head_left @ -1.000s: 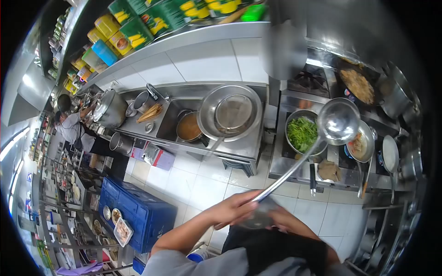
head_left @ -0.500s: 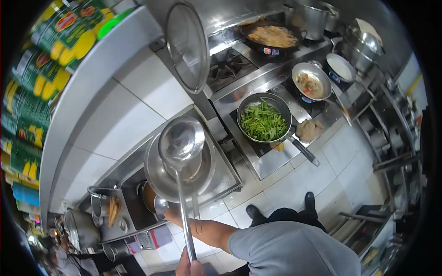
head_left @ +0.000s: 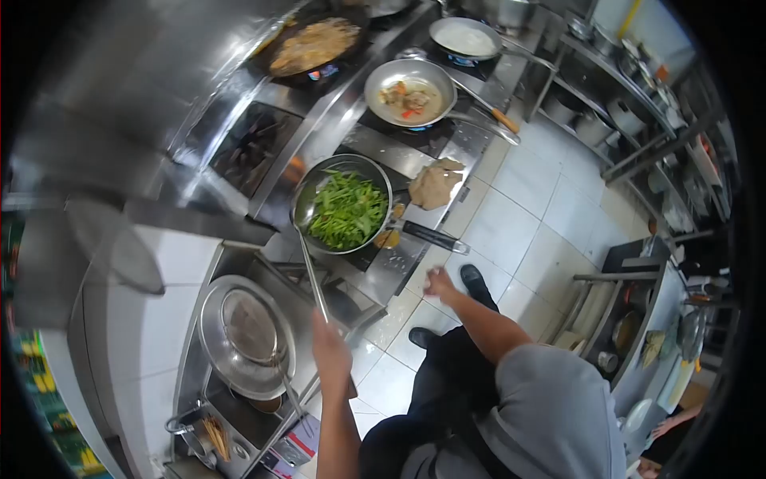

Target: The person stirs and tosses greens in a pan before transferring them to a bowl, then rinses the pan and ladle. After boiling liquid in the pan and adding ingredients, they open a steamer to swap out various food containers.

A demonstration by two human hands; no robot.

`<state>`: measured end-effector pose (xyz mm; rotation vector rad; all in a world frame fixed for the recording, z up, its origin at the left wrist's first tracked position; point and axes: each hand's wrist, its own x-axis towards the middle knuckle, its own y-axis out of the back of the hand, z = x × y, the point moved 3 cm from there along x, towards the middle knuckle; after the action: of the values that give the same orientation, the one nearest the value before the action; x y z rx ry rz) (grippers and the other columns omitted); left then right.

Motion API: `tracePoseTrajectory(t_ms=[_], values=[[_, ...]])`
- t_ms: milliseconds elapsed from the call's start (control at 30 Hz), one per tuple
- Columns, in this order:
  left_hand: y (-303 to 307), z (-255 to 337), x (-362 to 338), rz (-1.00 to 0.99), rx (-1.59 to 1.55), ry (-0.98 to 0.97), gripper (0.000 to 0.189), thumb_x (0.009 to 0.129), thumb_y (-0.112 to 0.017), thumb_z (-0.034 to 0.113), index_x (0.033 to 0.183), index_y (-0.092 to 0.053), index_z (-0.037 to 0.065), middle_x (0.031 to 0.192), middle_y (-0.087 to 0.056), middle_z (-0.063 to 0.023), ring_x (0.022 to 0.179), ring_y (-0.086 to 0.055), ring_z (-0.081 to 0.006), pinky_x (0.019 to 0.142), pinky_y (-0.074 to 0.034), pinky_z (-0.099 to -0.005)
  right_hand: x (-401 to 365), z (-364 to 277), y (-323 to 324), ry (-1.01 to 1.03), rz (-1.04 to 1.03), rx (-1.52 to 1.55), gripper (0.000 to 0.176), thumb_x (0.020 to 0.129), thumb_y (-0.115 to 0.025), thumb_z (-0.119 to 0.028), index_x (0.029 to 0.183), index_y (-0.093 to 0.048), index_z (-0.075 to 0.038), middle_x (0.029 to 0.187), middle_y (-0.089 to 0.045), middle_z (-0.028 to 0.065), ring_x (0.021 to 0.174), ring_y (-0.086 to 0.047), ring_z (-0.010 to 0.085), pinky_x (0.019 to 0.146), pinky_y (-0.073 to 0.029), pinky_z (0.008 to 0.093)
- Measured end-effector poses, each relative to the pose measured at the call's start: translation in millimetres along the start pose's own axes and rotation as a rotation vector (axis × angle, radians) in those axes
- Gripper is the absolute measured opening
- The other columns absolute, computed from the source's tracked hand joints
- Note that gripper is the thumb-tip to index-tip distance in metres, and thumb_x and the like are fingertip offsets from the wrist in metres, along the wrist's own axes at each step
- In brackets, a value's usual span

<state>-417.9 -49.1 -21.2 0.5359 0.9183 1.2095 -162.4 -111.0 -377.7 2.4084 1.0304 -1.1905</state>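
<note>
My left hand [head_left: 331, 351], blurred by motion, is closed around the long handle of a metal ladle [head_left: 313, 275]. The ladle's bowl is at the left rim of a dark frying pan [head_left: 388, 177], beside the chopped leafy greens [head_left: 347, 209] inside. Nothing shows in my right hand [head_left: 437, 283], which hangs over the floor just below the pan's black handle [head_left: 435, 237]. Its fingers are somewhat blurred but look loosely apart and do not touch the handle. A crumpled beige cloth [head_left: 436, 184] lies on the stove edge to the right of the pan.
Behind sits a pan with sauce and pieces [head_left: 411, 96] over a flame. Farther off are a white-filled pan [head_left: 464, 38] and a wok of frying food [head_left: 315, 46]. At lower left, a steel basin [head_left: 209, 331] holds a strainer. A person's hand [head_left: 662, 427] shows at lower right.
The view has turned toward the stove. The ladle has gone from above the basin to the greens pan. My right hand has left the sink side and come near the pan handle.
</note>
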Motion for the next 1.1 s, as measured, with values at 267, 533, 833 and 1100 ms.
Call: tracePoseTrajectory(t_ms=[267, 533, 833, 1100], values=[[-9, 63, -36, 0.009, 0.131, -0.029, 0.048, 0.100, -0.045, 0.014, 0.147, -0.042, 0.007, 0.114, -0.063, -0.0321, 0.095, -0.067, -0.0413, 0.080, -0.051, -0.0447, 166, 74, -34, 0.244, -0.305, 0.293, 0.036, 0.085, -0.070, -0.020, 0.117, -0.060, -0.007, 0.095, -0.068, 0.0124, 0.083, -0.069, 0.0270, 0.076, -0.059, 0.0366], [-28, 111, -29, 0.287, 0.301, -0.142, 0.049, 0.097, -0.050, 0.009, 0.146, -0.045, 0.006, 0.089, -0.067, -0.0241, 0.064, -0.063, -0.0346, 0.060, -0.049, -0.0409, 44, -58, 25, 0.171, -0.273, -0.397, 0.082, 0.076, -0.083, -0.031, 0.141, -0.040, -0.005, 0.114, -0.064, 0.0219, 0.089, -0.070, 0.0291, 0.070, -0.060, 0.0393], [-65, 134, -25, -0.387, -1.889, 0.352, 0.036, 0.102, -0.045, 0.048, 0.126, -0.052, 0.022, 0.065, -0.041, 0.0033, 0.045, -0.040, -0.0064, 0.037, -0.039, -0.0228, 71, -105, 344, -0.286, -0.086, -0.221, 0.044, 0.089, -0.070, -0.023, 0.121, -0.051, 0.001, 0.107, -0.061, 0.0217, 0.074, -0.068, 0.0364, 0.056, -0.060, 0.0459], [10, 313, 242, -0.183, -0.974, -0.125, 0.055, 0.101, -0.050, 0.017, 0.152, -0.030, 0.014, 0.063, -0.043, 0.0030, 0.042, -0.040, -0.0057, 0.035, -0.037, -0.0230, 86, -248, 519, -0.201, 0.305, -0.092, 0.034, 0.096, -0.053, -0.027, 0.124, -0.047, -0.009, 0.113, -0.058, 0.0163, 0.081, -0.065, 0.0345, 0.063, -0.059, 0.0479]])
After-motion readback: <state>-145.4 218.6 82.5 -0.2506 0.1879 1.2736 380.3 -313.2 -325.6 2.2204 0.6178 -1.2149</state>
